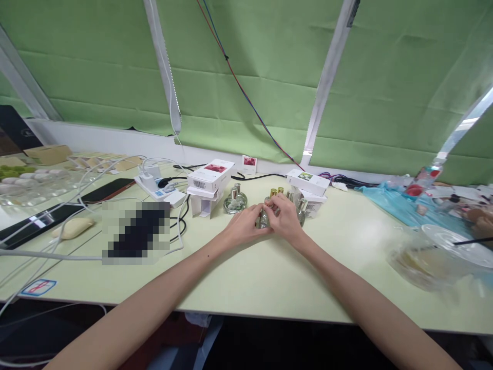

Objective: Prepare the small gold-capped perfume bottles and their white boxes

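Over the middle of the table, my left hand (245,222) is closed round a small clear glass perfume bottle (264,221). The fingers of my right hand (284,215) are pinched together at the bottle's top, where they hide its neck. Just behind my hands stand two bottles with gold caps (280,190). More glass bottles with silver caps (302,207) are partly hidden by my right hand. To the left of my hands, a pair of silver-capped glass bottles (235,201) stands upright on the table.
White boxes (210,176) are stacked behind on the left, others (308,182) on the right. Cables, a power strip (154,188) and a yellowish mouse (73,227) lie at left. A lidded plastic cup (427,257) stands at right, near a blue cloth (389,203).
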The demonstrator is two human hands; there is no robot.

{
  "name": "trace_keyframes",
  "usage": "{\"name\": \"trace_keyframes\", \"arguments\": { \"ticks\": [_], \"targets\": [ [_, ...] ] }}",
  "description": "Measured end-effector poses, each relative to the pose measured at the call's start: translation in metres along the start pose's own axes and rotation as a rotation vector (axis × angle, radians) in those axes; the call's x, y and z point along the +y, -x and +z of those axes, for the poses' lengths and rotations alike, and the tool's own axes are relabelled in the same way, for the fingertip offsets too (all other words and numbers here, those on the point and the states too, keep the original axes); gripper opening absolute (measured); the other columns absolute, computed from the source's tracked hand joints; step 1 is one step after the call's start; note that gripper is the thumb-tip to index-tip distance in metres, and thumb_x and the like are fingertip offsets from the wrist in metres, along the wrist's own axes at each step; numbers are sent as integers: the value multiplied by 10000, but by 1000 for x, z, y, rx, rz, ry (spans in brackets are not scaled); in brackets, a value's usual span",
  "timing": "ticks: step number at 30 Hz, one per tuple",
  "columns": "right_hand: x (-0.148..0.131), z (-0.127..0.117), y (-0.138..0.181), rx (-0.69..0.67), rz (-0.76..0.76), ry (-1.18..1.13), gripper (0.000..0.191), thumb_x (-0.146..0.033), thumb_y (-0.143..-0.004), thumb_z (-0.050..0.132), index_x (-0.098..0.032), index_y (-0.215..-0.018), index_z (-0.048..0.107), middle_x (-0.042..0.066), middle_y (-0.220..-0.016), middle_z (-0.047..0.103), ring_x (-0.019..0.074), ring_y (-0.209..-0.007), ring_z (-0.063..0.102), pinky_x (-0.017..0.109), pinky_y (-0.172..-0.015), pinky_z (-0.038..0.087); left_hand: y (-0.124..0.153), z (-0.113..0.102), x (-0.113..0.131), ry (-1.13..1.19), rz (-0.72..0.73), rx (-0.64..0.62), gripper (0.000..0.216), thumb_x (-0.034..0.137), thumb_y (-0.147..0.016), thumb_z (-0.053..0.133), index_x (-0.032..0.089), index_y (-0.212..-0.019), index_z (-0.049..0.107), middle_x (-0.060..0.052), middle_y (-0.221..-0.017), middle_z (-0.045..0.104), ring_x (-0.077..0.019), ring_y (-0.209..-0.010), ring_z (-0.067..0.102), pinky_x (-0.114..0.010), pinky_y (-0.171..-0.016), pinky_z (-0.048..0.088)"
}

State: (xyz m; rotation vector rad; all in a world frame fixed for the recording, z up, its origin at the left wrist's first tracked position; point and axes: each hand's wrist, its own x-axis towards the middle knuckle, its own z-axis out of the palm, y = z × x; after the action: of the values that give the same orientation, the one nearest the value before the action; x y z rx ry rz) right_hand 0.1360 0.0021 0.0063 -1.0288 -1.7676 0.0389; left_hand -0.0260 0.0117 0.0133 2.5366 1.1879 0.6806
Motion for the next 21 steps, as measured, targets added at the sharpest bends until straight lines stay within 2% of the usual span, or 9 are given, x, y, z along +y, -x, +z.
{"name": "trace_keyframes", "arguments": {
  "ticks": [9,21],
  "targets": [
    [-8,1,0,46,37,22,188,-208,-874,572,-216,-702,496,6,-732,500,161,-646,499,309,-616,422,0,0,0,4,2,5,415,523,-798,608,212,-1069,561,-48,-933,646,-242,-802,631,-313,-638,433],
    [-4,5,6,91,70,-1,100,-218,-878,596,-209,-785,560,27,-810,590,156,-661,556,313,-634,471,-1,0,0,1,-16,1,389,502,-786,609,208,-1034,554,-50,-931,642,-243,-799,629,-315,-636,421]
  ]
}}
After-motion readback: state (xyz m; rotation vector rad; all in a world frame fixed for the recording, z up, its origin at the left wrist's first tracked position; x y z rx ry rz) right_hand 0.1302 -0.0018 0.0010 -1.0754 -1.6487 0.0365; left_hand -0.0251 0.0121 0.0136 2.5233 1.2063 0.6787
